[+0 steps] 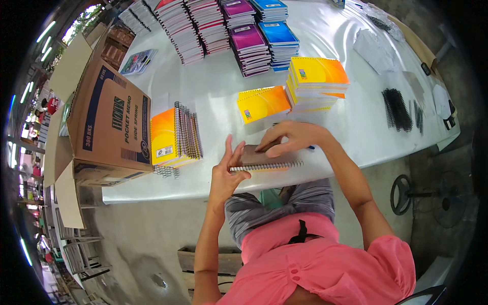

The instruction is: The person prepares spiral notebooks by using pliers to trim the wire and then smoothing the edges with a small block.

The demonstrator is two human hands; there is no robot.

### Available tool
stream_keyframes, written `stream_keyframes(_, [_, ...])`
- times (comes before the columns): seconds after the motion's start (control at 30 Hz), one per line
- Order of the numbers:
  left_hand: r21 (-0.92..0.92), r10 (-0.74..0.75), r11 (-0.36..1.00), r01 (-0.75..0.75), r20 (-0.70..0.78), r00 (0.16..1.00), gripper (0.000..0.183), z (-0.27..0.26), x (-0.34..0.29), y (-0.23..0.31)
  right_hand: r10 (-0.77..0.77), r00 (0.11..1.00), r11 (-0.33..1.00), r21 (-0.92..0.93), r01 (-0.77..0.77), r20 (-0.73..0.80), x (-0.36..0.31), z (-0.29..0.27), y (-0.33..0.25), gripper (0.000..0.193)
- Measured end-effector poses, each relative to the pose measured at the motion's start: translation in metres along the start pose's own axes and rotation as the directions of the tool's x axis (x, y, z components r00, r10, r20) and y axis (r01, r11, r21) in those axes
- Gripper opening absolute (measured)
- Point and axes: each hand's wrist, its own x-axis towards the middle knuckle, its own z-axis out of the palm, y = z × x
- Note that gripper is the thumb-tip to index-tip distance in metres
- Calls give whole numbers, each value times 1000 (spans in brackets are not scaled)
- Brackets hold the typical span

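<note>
Person, seen from above: coral-pink short-sleeved top, loose, small buttons down the front; a black tie or cord at its middle; grey striped trousers over the knees; both forearms bare; left hand [224,175] and right hand [295,138] ungloved; no rings or watch seen.

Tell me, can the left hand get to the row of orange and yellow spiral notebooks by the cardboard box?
Probably yes. The left hand is at the brown spiral notebook, and the row of orange and yellow spiral notebooks stands just to its left with bare white table between.
</note>
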Motion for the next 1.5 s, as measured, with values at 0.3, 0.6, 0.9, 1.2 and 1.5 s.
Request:
stream_keyframes(0.3, [86, -130, 990, 113, 224, 966, 55, -12, 6, 25, 224, 727, 693, -419, -587, -649, -173, -4, 2, 39])
stream_keyframes(0.6, [580, 221, 785, -218, 66, 973, 53, 26, 0, -3, -301, 590, 733, -577, -360, -749, -53, 57, 62, 41])
stream_keyframes(0.9, [832, 252, 533, -150, 13, 968, 56, 31, 4, 14, -335, 648, 767, -598, -233, -683, -41, 102, 2, 39])
stream_keyframes(1.2, [881, 279, 457, -121, -13, 960, 59, 42, 7, 25, -451, 663, 671, -717, -190, -598, -34, 104, -17, 36])
stream_keyframes(1.5, [982, 276, 160, -104, 56, 959, 67, 29, 0, 58, -176, 896, 984, -73, 161, -408, -37, 58, -11, 27])
